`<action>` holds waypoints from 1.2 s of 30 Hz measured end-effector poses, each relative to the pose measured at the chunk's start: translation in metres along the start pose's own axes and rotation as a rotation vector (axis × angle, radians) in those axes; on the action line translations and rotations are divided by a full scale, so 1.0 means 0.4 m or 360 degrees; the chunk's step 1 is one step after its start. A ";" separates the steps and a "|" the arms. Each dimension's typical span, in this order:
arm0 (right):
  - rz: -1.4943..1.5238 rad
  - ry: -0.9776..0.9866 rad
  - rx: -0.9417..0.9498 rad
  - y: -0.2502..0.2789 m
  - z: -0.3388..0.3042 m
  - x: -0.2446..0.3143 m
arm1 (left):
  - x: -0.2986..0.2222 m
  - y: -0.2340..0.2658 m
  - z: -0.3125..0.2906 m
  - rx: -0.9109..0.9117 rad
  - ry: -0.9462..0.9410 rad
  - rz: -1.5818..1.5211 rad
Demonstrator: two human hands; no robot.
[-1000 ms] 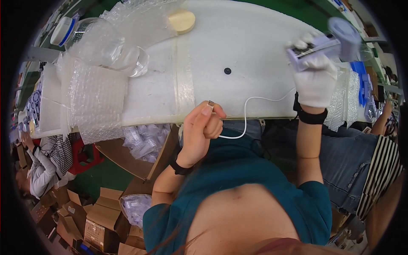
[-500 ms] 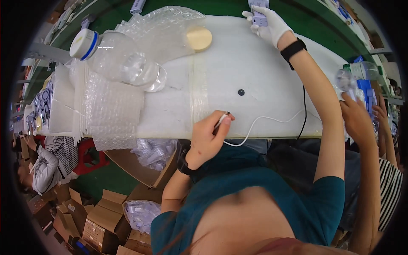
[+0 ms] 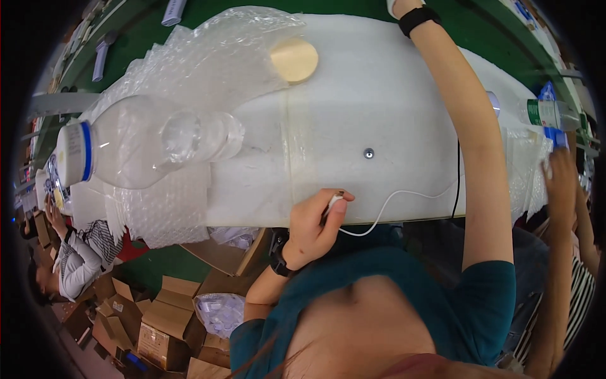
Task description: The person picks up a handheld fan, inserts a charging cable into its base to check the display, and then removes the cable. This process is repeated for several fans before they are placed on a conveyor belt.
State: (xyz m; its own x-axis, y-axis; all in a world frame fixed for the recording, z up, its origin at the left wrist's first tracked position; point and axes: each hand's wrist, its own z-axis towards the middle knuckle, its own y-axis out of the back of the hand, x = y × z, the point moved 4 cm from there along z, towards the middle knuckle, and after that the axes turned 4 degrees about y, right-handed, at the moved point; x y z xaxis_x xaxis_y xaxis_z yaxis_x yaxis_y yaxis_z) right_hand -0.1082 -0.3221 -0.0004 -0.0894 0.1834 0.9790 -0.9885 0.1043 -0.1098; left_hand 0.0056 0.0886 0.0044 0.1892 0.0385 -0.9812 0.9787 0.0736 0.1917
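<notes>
My left hand (image 3: 315,224) is closed at the near edge of the white-covered table (image 3: 391,82), pinching the plug end of a thin white cable (image 3: 394,194). The cable loops to the right, toward a black cord (image 3: 457,180) beside my right forearm. My right arm stretches to the far side. Of my right hand (image 3: 403,6), in a white glove, only the part by the wrist shows; the fingers lie beyond the top edge of the view. A small round dark piece with a shiny centre (image 3: 369,153) sits on the table between my arms.
A large clear plastic bottle (image 3: 142,142) and bubble wrap (image 3: 164,208) take up the left side. A cream disc (image 3: 294,60) lies at the back. Cardboard boxes (image 3: 167,322) stand below left. A co-worker's hand (image 3: 560,177) is by wrapped packs (image 3: 527,170) at right.
My right hand has reached farther away, carrying the small pale purple device out of view. My left hand keeps its hold on the cable. The whole view has shifted somewhat.
</notes>
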 end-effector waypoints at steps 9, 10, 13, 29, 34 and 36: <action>-0.0160 0.0306 0.0894 -0.046 -0.348 0.301 | 0.037 0.007 -0.020 -0.0136 0.0121 -0.0026; -0.0370 0.0368 0.0997 -0.012 -0.381 0.357 | 0.032 0.002 -0.018 -0.0129 0.0126 -0.0044; -0.1083 0.0265 0.1161 0.048 -0.483 0.481 | 0.039 0.004 -0.024 -0.0150 0.0174 -0.0076; -0.1939 -0.0271 0.0086 0.432 -0.645 0.251 | 0.037 -0.007 -0.028 -0.0145 0.0192 -0.0249; -0.1508 -0.0169 0.0411 0.302 -0.741 0.285 | 0.024 -0.016 -0.032 -0.0151 0.0001 -0.0345; -0.1370 -0.0238 0.0671 0.253 -0.783 0.294 | 0.002 -0.033 -0.016 -0.0166 -0.0107 -0.0360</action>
State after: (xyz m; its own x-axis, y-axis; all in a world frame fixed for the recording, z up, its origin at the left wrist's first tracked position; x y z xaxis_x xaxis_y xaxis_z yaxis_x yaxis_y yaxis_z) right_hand -0.1804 0.0164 0.0497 0.6995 0.0791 0.7103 -0.6828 -0.2194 0.6969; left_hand -0.0075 0.0941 0.0012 -0.0252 -0.0569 -0.9981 0.9839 0.1751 -0.0348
